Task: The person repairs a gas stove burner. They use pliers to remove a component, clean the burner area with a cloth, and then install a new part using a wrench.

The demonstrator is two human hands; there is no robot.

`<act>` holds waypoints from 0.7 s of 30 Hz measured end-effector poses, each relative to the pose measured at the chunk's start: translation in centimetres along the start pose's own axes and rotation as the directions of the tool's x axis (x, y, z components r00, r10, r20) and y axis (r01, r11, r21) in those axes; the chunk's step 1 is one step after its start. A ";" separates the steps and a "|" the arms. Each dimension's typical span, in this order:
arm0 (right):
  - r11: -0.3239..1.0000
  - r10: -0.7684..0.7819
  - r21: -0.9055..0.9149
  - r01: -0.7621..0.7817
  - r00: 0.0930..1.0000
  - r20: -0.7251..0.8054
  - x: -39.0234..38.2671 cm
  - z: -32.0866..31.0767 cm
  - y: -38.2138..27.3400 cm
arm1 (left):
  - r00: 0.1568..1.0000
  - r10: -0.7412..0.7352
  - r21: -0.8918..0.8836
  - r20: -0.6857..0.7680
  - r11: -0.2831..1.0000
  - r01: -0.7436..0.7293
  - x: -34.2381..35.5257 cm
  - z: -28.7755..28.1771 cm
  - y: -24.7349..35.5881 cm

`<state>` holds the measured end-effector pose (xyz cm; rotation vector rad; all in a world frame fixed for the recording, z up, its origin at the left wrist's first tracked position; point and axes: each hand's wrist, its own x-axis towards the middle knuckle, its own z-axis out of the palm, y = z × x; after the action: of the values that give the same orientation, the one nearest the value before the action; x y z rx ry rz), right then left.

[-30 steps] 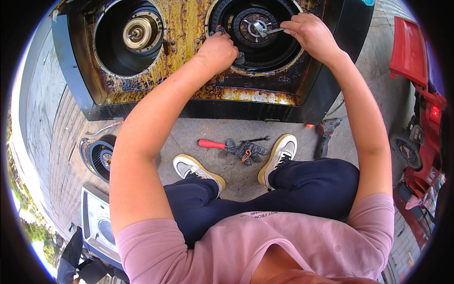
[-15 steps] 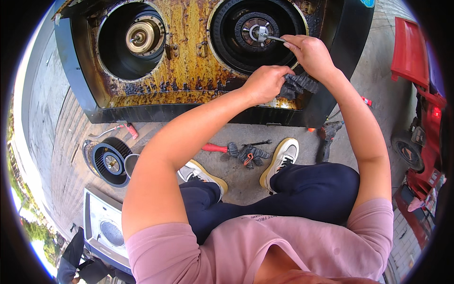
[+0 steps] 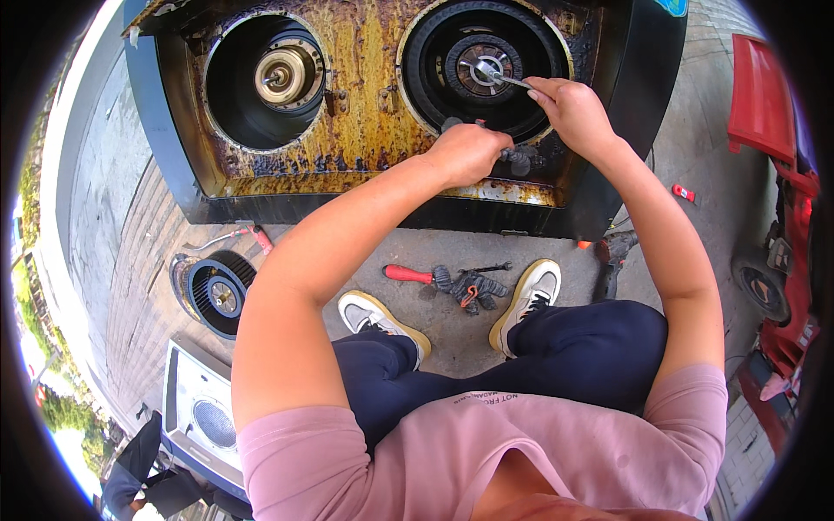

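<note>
A grease-stained range hood housing (image 3: pixel 365 104) with two round openings lies in front of me. In the right opening sits a dark fan wheel (image 3: pixel 426 74) with a ribbed rim and a slotted hub. My right hand (image 3: pixel 575 111) grips the thin handle of a metal wrench (image 3: pixel 516 82), whose head rests at that hub. Just left of it, my left hand (image 3: pixel 469 156) is closed around a dark grey glove (image 3: pixel 521 160), bunched over the housing's lower edge; its fingers are partly hidden. A brass-coloured motor (image 3: pixel 282 78) with a shaft shows in the left opening.
Between my shoes lie a red-handled tool (image 3: pixel 408 274), a wrench (image 3: pixel 497 267) and a dark glove (image 3: pixel 476 292). A cordless drill (image 3: pixel 611 260) is at right. At left are a loose fan wheel (image 3: pixel 222 295) and a white panel (image 3: pixel 200 399). A red vehicle (image 3: pixel 782 304) stands far right.
My left hand has drawn away from my right hand, carrying the glove leftward. The wrench handle has turned slightly at the hub. The whole view has shifted a little.
</note>
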<state>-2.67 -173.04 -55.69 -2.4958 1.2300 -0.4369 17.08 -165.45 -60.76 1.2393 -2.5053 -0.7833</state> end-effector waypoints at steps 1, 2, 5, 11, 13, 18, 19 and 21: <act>1.000 -0.013 0.003 0.013 1.000 -0.003 -0.2 -0.1 0.1 | 1.000 0.003 -0.143 -0.023 0.990 -0.006 0.4 -1.2 1.1; 1.000 -0.022 -0.022 0.022 1.000 0.014 0.1 -0.3 0.0 | 0.993 0.051 -0.123 -0.111 0.990 -0.064 0.5 -2.7 0.8; 1.000 -0.020 -0.010 0.020 1.000 0.024 0.0 -0.6 -0.3 | 0.954 0.242 0.450 -0.176 0.882 -0.141 1.6 -9.3 -2.2; 0.999 0.034 0.017 -0.035 0.998 0.058 -0.3 -0.3 -0.8 | 0.976 -0.176 0.156 0.126 0.975 0.156 -1.3 -1.4 -2.3; 0.998 0.046 0.041 -0.048 0.998 0.047 -0.7 -0.1 -0.7 | 0.995 0.028 0.012 0.092 1.000 -0.029 -0.6 -1.0 0.5; 0.997 0.058 0.054 -0.061 0.997 0.051 -0.8 -0.6 -1.0 | 0.894 0.332 0.616 -0.300 0.783 -0.084 1.4 -7.8 -3.9; 0.995 0.060 0.078 -0.065 0.996 0.060 -0.8 -0.5 -1.3 | 0.891 0.347 0.684 -0.294 0.727 -0.057 0.8 -7.1 -5.3; 0.991 0.052 0.119 -0.059 0.997 0.060 -0.4 -0.4 -1.5 | 0.984 0.173 0.556 -0.049 0.823 -0.116 -2.0 -1.9 -6.4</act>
<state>-2.05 -171.90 -54.72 -2.3508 1.2107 -0.4107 23.35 -167.72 -62.72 1.1746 -2.7970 0.0639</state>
